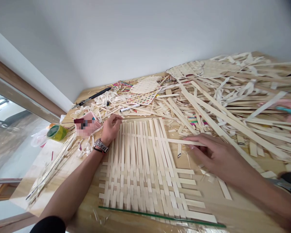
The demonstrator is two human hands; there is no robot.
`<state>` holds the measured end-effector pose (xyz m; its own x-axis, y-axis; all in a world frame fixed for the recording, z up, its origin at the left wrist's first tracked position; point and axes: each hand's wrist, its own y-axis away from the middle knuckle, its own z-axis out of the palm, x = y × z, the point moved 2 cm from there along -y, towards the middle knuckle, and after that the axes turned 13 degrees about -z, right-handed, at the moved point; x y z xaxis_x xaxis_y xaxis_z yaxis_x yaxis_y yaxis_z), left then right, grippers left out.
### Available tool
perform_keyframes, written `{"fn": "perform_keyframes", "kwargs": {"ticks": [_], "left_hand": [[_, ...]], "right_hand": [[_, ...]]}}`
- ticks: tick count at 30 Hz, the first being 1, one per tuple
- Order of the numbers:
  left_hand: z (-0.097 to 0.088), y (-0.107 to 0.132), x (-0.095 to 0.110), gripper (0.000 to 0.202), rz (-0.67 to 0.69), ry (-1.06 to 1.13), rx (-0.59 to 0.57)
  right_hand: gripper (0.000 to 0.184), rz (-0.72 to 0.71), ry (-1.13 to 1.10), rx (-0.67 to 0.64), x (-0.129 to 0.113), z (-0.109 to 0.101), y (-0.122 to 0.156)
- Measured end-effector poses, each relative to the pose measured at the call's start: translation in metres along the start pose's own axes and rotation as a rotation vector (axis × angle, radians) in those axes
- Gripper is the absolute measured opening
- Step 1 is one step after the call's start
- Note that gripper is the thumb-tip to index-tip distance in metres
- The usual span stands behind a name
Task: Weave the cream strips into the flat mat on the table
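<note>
A woven mat [140,171] of pale wood strips lies on a wooden table [75,207], at 6 o'clock from view center. Status: lower part done, with cross strips interlaced tightly and their ends sticking out on the 3 o'clock side. Upper part is sparse, with long strips mostly unbound near the top edge.

The top cross strip [181,141] runs out past the mat's edge at 3 o'clock. Right hand [220,158] comes in from 4 o'clock, low over the table. Its fingers [194,143] are narrow, apparently pinching the strip's free end. Left hand [111,129] sits at the mat's top corner, fingers curled and narrow; cannot tell if they hold anything. Left forearm lies flat from 7 o'clock, wristwatch [101,145] on the wrist.

Around: offcuts [232,106] heaped at 2 o'clock, tape roll [57,132] at 9, craft knife [92,96] at 11, scissors [287,184] at 4.
</note>
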<state>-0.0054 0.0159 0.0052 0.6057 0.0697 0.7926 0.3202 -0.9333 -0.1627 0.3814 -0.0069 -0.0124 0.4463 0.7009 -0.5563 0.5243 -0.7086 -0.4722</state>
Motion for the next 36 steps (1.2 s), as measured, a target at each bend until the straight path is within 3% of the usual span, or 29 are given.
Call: {"fn": "perform_keyframes", "kwargs": {"ticks": [4, 9, 13, 19, 36], "left_hand": [[-0.006, 0.002, 0.004, 0.022, 0.077, -0.163, -0.077], [-0.016, 0.006, 0.006, 0.043, 0.26, -0.38, -0.029], [-0.017, 0.013, -0.004, 0.047, 0.344, -0.447, -0.057], [-0.016, 0.016, -0.017, 0.045, 0.331, -0.465, -0.036], [-0.022, 0.012, -0.016, 0.046, 0.189, -0.211, -0.121]], "right_hand": [[0.023, -0.019, -0.002, 0.012, -0.003, -0.001, -0.004], [0.026, -0.049, -0.001, 0.014, -0.006, -0.001, -0.007], [0.026, -0.068, 0.008, 0.024, -0.003, 0.001, -0.007], [0.027, -0.067, 0.023, 0.023, 0.002, 0.004, -0.004], [0.029, 0.015, 0.038, 0.021, 0.002, 0.001, 0.001]]}}
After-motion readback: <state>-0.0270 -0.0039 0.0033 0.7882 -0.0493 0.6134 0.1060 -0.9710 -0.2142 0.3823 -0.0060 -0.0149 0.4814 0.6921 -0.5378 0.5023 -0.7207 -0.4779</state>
